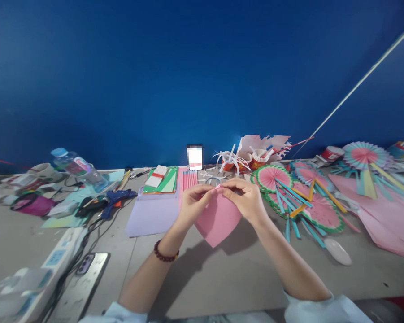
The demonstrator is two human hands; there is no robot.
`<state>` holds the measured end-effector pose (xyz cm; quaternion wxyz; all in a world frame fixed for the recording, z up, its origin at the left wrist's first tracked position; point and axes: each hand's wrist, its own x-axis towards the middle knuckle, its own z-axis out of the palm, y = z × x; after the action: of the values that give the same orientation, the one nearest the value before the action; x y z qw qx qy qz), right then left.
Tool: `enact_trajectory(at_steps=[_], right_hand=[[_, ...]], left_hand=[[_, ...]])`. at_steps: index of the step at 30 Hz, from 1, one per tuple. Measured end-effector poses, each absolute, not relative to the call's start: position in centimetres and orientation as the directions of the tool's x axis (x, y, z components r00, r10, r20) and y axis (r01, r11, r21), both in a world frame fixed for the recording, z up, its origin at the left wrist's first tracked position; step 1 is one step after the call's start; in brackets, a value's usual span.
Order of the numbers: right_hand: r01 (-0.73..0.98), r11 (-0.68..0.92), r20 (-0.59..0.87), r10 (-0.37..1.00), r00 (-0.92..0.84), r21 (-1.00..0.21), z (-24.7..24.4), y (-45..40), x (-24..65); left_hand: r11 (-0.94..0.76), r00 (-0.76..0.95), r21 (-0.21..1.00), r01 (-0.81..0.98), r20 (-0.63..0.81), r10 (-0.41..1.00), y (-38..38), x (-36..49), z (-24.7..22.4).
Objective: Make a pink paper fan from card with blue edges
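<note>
A sheet of pink paper (pixel 218 222) hangs between my two hands above the grey table, one corner pointing down toward me. My left hand (pixel 195 199) pinches its upper edge between thumb and fingers. From the other side my right hand (pixel 244 197) pinches the same edge, the fingertips of both hands nearly meeting. That edge looks rolled or folded narrow where the fingers press it. Beyond my hands lie pink striped strips (pixel 189 178) and a phone (pixel 195 158) propped upright with its screen lit.
Purple paper (pixel 151 218) and green sheets (pixel 170 179) lie left of my hands, near a blue glue gun (pixel 116 202), a water bottle (pixel 82 170), a power strip (pixel 58 255) and another phone (pixel 84 278). Rightward are folded paper fans (pixel 274 178), a white spoon (pixel 338 252) and stacked pink paper (pixel 383 215).
</note>
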<state>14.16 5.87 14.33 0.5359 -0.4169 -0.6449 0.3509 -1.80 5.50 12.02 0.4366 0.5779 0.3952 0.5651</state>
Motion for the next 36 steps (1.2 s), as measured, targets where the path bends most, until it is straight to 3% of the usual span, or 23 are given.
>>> enact_trajectory(at_steps=[15,19,26,36], right_hand=[[0.193,0.503,0.502,0.863,-0.062,-0.842,13.8,5.8,13.5],[0.180,0.493,0.487,0.870,-0.075,-0.851,13.9,6.0,13.6],[0.219,0.475,0.424,0.872,-0.243,-0.852,14.6,6.4,14.6],[0.217,0.489,0.459,0.871,-0.176,-0.845,14.5,6.2,14.5]], left_hand=[[-0.483,0.076,0.868,0.118,0.477,0.876,5.3,-1.7,11.7],[-0.460,0.064,0.881,0.115,0.455,0.888,5.2,-1.6,11.7],[-0.445,0.037,0.891,0.091,0.443,0.896,5.5,-1.9,11.8],[-0.480,0.086,0.864,0.155,0.472,0.877,5.3,-1.8,11.9]])
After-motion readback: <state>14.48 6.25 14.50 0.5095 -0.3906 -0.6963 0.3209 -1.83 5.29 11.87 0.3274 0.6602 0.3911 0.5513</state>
